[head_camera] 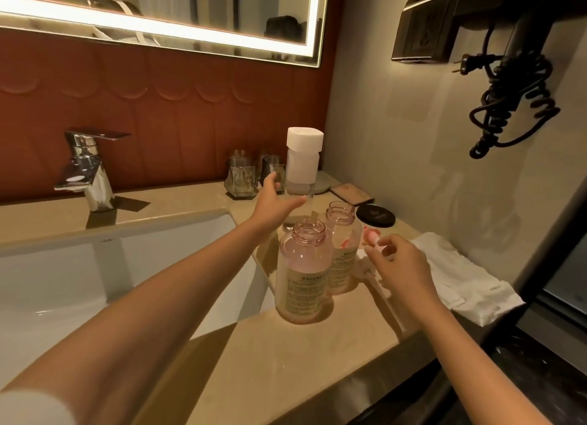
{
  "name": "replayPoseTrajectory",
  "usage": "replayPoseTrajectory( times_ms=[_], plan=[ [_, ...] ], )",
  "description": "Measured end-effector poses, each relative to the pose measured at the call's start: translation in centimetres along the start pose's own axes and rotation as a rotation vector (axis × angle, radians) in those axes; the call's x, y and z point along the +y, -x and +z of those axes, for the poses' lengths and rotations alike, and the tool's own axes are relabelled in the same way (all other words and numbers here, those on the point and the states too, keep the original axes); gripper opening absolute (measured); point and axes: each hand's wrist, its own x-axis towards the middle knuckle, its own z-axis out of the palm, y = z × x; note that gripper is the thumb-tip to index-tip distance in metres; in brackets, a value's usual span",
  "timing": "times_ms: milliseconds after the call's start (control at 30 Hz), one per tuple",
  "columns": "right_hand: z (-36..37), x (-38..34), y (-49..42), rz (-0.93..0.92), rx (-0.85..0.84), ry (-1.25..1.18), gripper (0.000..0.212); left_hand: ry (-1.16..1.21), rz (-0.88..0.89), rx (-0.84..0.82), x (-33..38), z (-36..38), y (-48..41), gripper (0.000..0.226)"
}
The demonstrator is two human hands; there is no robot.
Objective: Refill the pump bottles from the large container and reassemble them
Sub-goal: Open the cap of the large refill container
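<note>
Obs.: your left hand (275, 204) is stretched out to the lower part of the large container (303, 166), fingers released and spread, thumb angled toward its base. No wrap round the body yet; contact cannot be confirmed. The container stands upright, white cap on, at the back of the surface (286, 354), behind both bottles.

Your right hand (403, 266) pinches the pink pump head (372, 236) between fingertips, lifted clear just beside the far bottle (344, 253). Likely reason: to keep the pump off the surface and the necks free.

The near bottle (301, 275) and the far bottle stand upright, side by side, necks uncapped. Fill level is hard to read through the labels and tint.

Judgement: the reach sets up a lift for pouring. The cap looks to be in place, so it probably has to come off first.

Edges and room:
- The near bottle sits close to the rim of the sink basin (79, 266); a nudge from the left could tip it in.
- The glass tumblers (241, 178) are just left of the container, so draw it straight toward you.
- A black round lid (375, 215) and a white towel (460, 275) take up the right side.
- The open room is the front strip of surface, nearest you.
</note>
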Motion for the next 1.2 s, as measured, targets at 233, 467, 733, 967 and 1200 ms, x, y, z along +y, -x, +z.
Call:
replayPoseTrajectory(
  times_ms=[233,467,733,967,1200],
  plan=[
    [-0.5,-1.2,-1.2,-0.023,0.025,-0.168,0.020,0.046,0.048,-0.099,-0.9,1.0,-3.9,0.092],
    [-0.2,-2.0,-1.2,-0.023,0.006,-0.205,0.018,0.045,0.052,-0.058,-0.7,0.6,-3.6,0.072],
    [-3.0,-7.4,0.0,-0.139,0.147,-0.518,0.008,0.013,0.075,-0.010,1.5,-5.1,-0.9,0.065],
    [-1.6,-16.1,2.9,-0.236,-0.068,-0.636,0.011,-0.008,0.035,0.006,3.3,-12.3,7.7,0.064],
    [3.4,-22.9,8.8,-0.385,-0.224,-0.579,0.025,-0.015,-0.009,0.067,3.5,-18.2,18.0,0.075]
  ],
)
